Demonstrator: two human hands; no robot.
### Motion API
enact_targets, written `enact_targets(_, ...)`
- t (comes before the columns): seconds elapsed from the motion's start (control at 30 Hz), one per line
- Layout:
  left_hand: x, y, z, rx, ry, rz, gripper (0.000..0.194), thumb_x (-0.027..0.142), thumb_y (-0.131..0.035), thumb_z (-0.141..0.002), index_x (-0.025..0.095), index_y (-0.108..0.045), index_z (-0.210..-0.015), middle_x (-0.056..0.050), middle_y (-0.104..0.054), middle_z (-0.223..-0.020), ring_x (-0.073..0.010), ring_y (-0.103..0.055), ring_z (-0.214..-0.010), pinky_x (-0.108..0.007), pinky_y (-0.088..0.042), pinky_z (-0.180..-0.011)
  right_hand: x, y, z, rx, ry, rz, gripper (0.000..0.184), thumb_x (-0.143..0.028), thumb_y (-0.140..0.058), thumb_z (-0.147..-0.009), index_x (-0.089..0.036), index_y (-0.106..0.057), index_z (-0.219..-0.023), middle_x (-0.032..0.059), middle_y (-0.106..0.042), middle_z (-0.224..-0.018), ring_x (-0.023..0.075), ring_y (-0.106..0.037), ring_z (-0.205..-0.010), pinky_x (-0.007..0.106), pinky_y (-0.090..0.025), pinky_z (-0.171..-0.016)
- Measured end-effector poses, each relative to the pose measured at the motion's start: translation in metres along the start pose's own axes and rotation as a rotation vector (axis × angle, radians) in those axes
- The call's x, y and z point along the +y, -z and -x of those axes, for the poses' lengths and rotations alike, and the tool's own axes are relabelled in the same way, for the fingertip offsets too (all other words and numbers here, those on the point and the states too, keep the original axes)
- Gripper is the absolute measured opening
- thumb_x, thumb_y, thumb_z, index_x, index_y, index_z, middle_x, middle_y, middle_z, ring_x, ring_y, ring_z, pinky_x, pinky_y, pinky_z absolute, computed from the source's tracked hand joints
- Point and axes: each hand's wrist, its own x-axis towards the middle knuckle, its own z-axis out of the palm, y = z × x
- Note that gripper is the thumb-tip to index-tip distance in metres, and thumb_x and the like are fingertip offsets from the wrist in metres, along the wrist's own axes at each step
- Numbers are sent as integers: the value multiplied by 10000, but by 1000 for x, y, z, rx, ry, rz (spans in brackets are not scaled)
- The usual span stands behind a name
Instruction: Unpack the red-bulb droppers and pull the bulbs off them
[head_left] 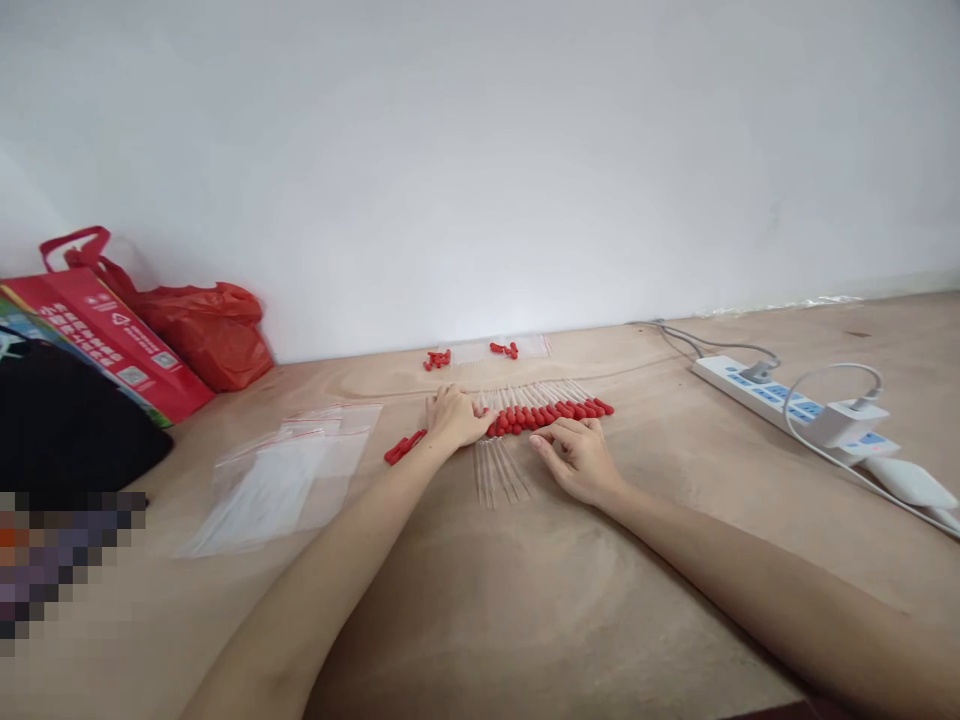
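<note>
Across the middle of the table lies a row of droppers, thin clear tubes with red rubber bulbs toward me. My left hand rests at the row's left end, thumb and fingers apart, the thumb close to the leftmost bulbs. Just in front of the bulbs is my right hand, its fingers bent loosely and the thumb held apart. Several bare clear tubes fan out between the hands. A few loose red bulbs sit left of my left wrist. I see nothing held in either hand.
Clear zip bags lie on the left. Behind the row are more red bulbs and a flat clear bag by the wall. A power strip with cables stands right. Red bags and a black item fill the far left.
</note>
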Motion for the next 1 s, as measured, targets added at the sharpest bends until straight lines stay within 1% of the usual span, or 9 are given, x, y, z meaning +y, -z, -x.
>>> enact_targets(0.17,-2,13,3,62,73,19,210,348,-589,-661,192,-626,-526,-72,-608,-852,-275,-513,-907,-416,-390,-792,3,-2,1,3,-9,-9,201,-300,-448,-836,-202,-616,-786,-1,-612,-684,120,-534,-654,323,-281,-725)
enact_targets(0.23,-8,23,17,119,19,41,185,324,-579,-672,189,-619,-552,-58,-606,-883,-242,-524,-892,-385,-403,-805,5,-3,2,53,7,14,189,-310,-469,-818,-202,-610,-881,28,-620,-778,150,-548,-752,331,-300,-748)
enact_targets(0.33,-20,37,51,254,-281,87,119,247,-553,-695,179,-596,-607,-49,-604,-857,-200,-539,-853,-348,-423,-788,4,-3,3,149,84,75,384,-384,-530,-766,-177,-542,-1090,104,-566,-1023,209,-508,-955,354,-326,-798)
enact_targets(0.4,-27,40,74,277,-468,59,100,224,-534,-719,186,-593,-648,-41,-614,-849,-190,-543,-846,-345,-423,-779,1,-1,3,163,177,111,514,-440,-554,-738,-175,-489,-1174,135,-500,-1141,233,-466,-1037,375,-326,-834)
enact_targets(0.5,-33,39,97,342,-666,-3,58,193,-543,-720,191,-587,-683,-31,-635,-831,-186,-552,-830,-338,-430,-753,-6,4,5,84,340,142,481,-474,-547,-742,-230,-513,-1156,115,-469,-1213,234,-448,-1071,410,-285,-891)
enact_targets(0.6,-33,32,103,417,-762,-26,35,167,-558,-709,186,-580,-690,-21,-645,-794,-174,-559,-792,-334,-436,-739,-9,3,6,-24,465,136,329,-446,-538,-769,-279,-581,-1049,45,-581,-1091,209,-478,-1029,443,-209,-930)
enact_targets(0.77,-29,24,100,462,-817,3,18,161,-577,-702,179,-581,-700,-18,-647,-762,-170,-561,-761,-327,-446,-722,-8,-7,7,-38,519,78,195,-346,-528,-807,-272,-620,-963,-27,-641,-696,144,-520,-804,448,-176,-936)
enact_targets(0.87,-27,24,100,427,-782,35,29,190,-576,-719,171,-593,-734,-36,-650,-787,-178,-566,-786,-334,-450,-738,-10,-10,6,-52,517,73,178,-305,-503,-824,-251,-632,-935,-29,-613,-629,125,-498,-719,436,-203,-927)
enact_targets(1.0,-26,25,100,324,-782,57,222,308,-563,-771,172,-598,-942,-65,-646,-984,-220,-551,-982,-381,-416,-848,-15,-9,6,-40,521,63,186,-290,-478,-833,-227,-637,-906,-19,-591,-614,120,-479,-690,417,-234,-912)
